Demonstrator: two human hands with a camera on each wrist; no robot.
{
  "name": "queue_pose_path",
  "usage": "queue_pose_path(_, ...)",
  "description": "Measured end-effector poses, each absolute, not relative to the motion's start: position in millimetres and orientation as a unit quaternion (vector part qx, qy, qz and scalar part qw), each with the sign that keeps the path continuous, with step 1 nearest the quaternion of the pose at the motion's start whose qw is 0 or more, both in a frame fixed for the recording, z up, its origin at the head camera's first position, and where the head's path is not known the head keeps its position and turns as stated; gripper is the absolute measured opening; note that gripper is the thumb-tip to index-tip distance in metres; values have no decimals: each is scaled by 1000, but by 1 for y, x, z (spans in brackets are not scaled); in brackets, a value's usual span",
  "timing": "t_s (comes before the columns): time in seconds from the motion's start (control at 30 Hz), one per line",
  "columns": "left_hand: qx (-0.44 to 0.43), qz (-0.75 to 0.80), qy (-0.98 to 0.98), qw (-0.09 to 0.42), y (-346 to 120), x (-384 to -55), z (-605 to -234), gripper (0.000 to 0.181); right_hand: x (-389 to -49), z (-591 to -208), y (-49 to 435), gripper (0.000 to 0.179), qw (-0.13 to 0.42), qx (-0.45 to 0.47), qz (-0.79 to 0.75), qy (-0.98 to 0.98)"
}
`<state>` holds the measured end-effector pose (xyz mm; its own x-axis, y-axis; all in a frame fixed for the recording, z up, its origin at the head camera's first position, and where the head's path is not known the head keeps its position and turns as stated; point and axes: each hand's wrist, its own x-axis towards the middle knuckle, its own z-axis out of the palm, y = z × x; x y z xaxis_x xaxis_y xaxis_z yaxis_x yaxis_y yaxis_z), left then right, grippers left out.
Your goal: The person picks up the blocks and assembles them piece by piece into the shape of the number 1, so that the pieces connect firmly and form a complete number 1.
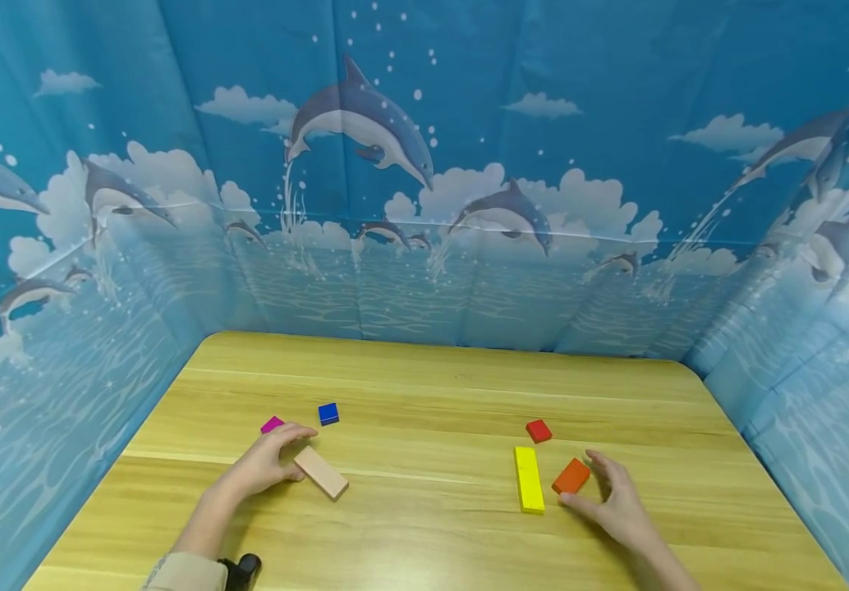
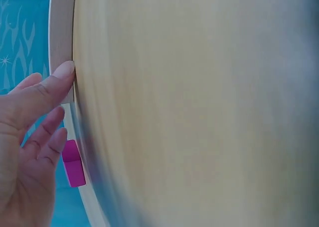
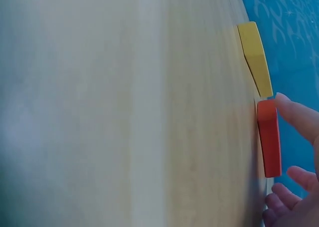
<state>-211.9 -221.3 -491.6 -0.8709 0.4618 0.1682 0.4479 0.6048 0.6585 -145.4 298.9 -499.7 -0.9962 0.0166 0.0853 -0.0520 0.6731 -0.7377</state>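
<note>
A plain wooden block (image 1: pixel 322 473) lies slantwise on the table, its upper-left end beside my left hand (image 1: pixel 265 461). In the left wrist view the thumb (image 2: pixel 62 71) overlaps this block (image 2: pixel 61 32); firm contact cannot be told. Just beyond that hand sits a magenta block (image 1: pixel 272 424), partly covered in the head view. My right hand (image 1: pixel 619 507) is beside an orange block (image 1: pixel 571 476), thumb near its lower edge and fingers spread past its right side. Neither hand appears to grip anything. A yellow block (image 1: pixel 529 480) lies left of the orange one.
A small blue block (image 1: pixel 328 414) sits beyond the left hand, and a red block (image 1: pixel 539 431) lies behind the yellow one. The wooden table (image 1: pixel 424 386) ends at a dolphin-print curtain (image 1: pixel 410 279). A black object (image 1: pixel 245 568) shows by the left sleeve.
</note>
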Motion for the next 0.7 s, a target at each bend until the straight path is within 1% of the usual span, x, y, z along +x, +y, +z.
queue_pose_path(0.23, 244, 384, 890, 27, -223, -215, -494, 56, -144, -501, 296, 86, 28, -12, 390, -920)
queue_pose_path(0.57, 242, 411, 879, 21, -227, -217, -499, 51, -142, -506, 295, 79, 46, -23, 361, -931)
queue_pose_path(0.7, 242, 422, 873, 24, -229, -218, -498, 46, -142, -507, 295, 78, 47, -25, 359, -932)
